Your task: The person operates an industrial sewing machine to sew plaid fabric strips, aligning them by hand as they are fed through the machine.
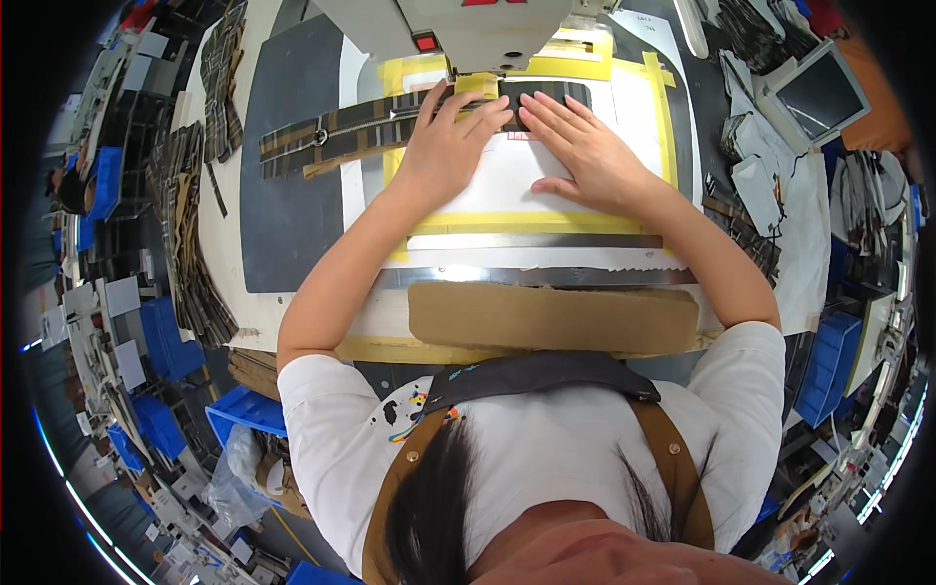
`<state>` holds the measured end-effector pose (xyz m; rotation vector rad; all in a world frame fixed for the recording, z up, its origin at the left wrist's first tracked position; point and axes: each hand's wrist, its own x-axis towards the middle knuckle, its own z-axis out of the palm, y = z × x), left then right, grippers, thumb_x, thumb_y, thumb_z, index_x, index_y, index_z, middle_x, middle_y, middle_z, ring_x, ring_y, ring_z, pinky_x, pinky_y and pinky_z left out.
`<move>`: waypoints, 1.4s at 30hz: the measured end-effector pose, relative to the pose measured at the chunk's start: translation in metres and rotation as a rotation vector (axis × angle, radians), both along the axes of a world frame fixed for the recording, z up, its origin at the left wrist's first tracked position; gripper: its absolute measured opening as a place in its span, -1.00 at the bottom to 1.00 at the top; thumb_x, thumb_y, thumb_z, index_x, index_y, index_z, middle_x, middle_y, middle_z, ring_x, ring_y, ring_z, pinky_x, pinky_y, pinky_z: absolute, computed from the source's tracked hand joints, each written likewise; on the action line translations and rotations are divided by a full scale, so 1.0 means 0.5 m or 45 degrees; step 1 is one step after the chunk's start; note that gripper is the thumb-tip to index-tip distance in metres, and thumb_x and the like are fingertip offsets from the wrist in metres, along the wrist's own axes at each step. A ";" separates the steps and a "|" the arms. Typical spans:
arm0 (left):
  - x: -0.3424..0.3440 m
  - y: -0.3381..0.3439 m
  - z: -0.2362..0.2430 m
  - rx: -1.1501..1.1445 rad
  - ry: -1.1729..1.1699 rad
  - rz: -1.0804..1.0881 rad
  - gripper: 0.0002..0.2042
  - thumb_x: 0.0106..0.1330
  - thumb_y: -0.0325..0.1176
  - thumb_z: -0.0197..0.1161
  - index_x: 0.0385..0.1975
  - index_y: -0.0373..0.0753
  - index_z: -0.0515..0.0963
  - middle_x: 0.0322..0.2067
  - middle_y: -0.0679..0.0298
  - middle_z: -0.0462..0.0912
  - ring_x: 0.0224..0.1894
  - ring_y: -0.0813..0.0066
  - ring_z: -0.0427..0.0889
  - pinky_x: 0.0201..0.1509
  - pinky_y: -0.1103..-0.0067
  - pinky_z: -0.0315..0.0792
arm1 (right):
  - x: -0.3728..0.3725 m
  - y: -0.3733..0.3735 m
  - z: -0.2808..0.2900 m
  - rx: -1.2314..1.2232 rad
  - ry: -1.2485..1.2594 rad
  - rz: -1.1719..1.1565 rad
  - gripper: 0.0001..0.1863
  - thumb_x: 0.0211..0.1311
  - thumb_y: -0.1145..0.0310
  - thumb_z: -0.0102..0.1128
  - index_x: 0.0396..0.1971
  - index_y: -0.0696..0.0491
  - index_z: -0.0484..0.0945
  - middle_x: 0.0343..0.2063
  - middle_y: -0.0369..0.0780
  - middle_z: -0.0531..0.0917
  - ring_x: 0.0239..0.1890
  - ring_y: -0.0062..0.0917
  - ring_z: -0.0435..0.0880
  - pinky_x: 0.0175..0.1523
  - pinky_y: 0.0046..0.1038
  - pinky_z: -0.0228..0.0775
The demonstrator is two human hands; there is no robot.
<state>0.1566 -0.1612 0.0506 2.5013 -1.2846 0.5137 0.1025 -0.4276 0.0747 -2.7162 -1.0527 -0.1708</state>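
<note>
Both hands lie flat, fingers extended, just apart: the left hand [450, 146] on the plaid cloth [285, 144], the right hand [593, 161] at its right end. The machine [468, 34] crowds their far side. Leftward, the dark board [292, 229] leaves bare room; cardboard [551, 317] lines the table's [261, 317] near edge.

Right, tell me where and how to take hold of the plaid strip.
Probably pinch the left end of the plaid strip, coming from the left: the strip is long and flat, and that end lies uncovered on the dark board, while the rest runs toward the left hand and the machine head.
</note>
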 end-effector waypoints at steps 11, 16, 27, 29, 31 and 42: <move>0.007 -0.009 0.018 -0.009 0.081 -0.067 -0.61 0.42 -0.07 0.33 0.17 -0.05 0.64 0.40 0.38 0.51 0.42 0.11 0.35 0.62 0.02 0.04 | 0.002 0.014 0.031 -0.068 0.003 -0.205 -0.26 0.45 -0.04 0.26 0.38 0.23 0.44 0.46 -0.04 0.41 0.51 -0.18 0.36 0.57 -0.17 0.20; 0.008 -0.019 0.021 0.004 0.109 -0.071 -0.65 0.39 -0.02 0.35 -0.02 -0.14 0.66 0.38 0.30 0.52 0.42 0.06 0.34 0.60 0.00 0.05 | 0.042 0.048 0.000 0.469 -0.042 -0.109 -0.58 0.44 0.30 0.28 0.17 0.21 0.58 0.23 -0.10 0.61 0.26 -0.18 0.57 0.35 -0.22 0.44; 0.002 -0.018 0.015 -0.100 0.231 -0.021 -0.64 0.34 0.02 0.41 0.00 -0.02 0.68 0.27 0.06 0.36 0.44 -0.08 0.24 0.61 -0.12 0.01 | 0.052 0.059 -0.026 0.564 0.174 -0.163 -0.50 0.38 0.55 0.17 0.32 0.14 0.42 0.11 -0.11 0.65 0.18 -0.19 0.55 0.30 -0.22 0.43; 0.002 -0.016 0.014 -0.096 0.230 -0.019 -0.64 0.34 0.02 0.40 0.00 -0.01 0.68 0.28 0.08 0.37 0.44 -0.08 0.24 0.61 -0.14 0.01 | 0.046 0.064 -0.021 0.467 0.082 -0.167 -0.44 0.36 0.52 0.19 0.36 0.13 0.41 -0.01 -0.12 0.71 0.09 -0.23 0.54 0.24 -0.24 0.43; 0.002 -0.017 0.014 -0.090 0.228 -0.020 -0.65 0.34 0.02 0.40 0.00 0.00 0.68 0.28 0.09 0.37 0.43 -0.07 0.24 0.60 -0.16 0.01 | 0.044 0.066 -0.026 0.449 0.053 -0.200 -0.47 0.37 0.49 0.18 0.34 0.15 0.43 -0.04 -0.13 0.72 0.08 -0.23 0.54 0.23 -0.25 0.43; 0.002 -0.014 0.011 -0.103 0.165 -0.037 -0.65 0.33 0.00 0.41 0.00 -0.03 0.69 0.25 0.16 0.42 0.37 -0.05 0.31 0.58 -0.14 0.07 | 0.040 0.074 -0.031 0.408 -0.005 -0.257 -0.45 0.38 0.46 0.18 0.36 0.18 0.42 -0.11 -0.14 0.73 0.05 -0.21 0.54 0.19 -0.25 0.44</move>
